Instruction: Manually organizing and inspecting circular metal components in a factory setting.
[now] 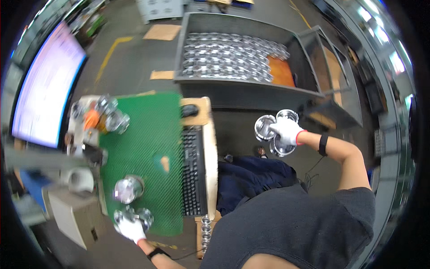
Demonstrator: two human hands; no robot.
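While the white-gloved right hand (287, 130) grips three shiny, round metal parts (263, 128) right of centre, smooth rims could let one slip. Lower left, the white-gloved left hand (131, 229) touches similar silver pieces (145, 218); whether gripping, I cannot tell.

silver pieces (264, 126), white gloves (288, 131), green mesh-patterned mat (142, 150)

Parts (128, 190) on mat (145, 139) left of keyboard (193, 172)

White-gloved hands (287, 130), dark T-shirt (295, 224)
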